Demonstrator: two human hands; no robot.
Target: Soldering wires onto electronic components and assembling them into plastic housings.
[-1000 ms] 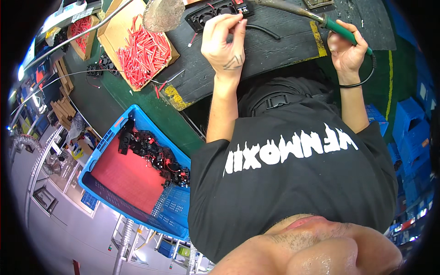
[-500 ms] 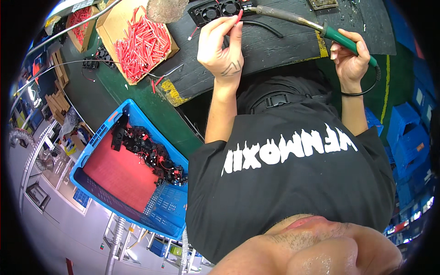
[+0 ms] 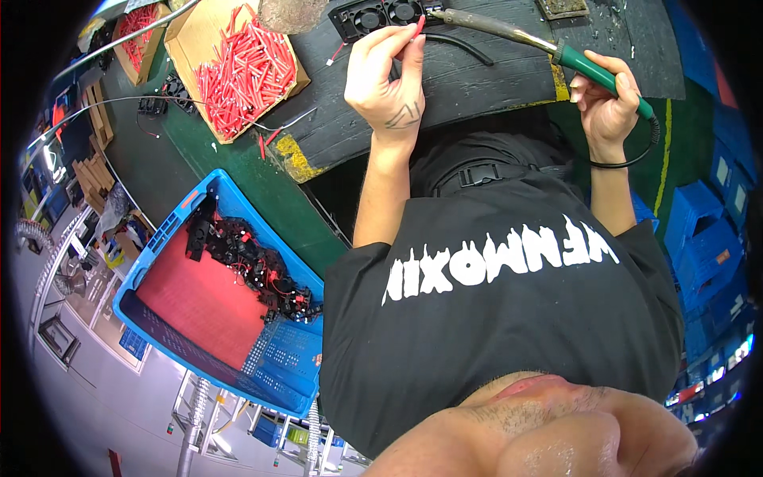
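My left hand (image 3: 388, 78) is closed in a pinch on a thin red tube (image 3: 420, 27), just in front of a black twin-fan unit (image 3: 388, 16) on the dark bench. A soldering iron (image 3: 592, 67) with a green grip is held in my right hand (image 3: 609, 99), fingers wrapped round it. Its long metal barrel points left. The tip reaches the right end of the fan unit, beside the red tube; whether it touches is too small to tell. Below the barrel lies a thick black cable (image 3: 461, 46), and a small white connector (image 3: 330, 61) hangs off the unit's left side.
A cardboard box (image 3: 300, 79) full of red tubes stands left on the bench, near a round stained pad (image 3: 292, 12). Lower left, a blue crate (image 3: 131, 306) holds black parts with red wires. A small metal tray (image 3: 563, 8) sits at the back right. Blue bins (image 3: 699, 238) stand far right.
Both hands, the red tube and the soldering iron hold nearly the same places. The whole view has shifted very slightly.
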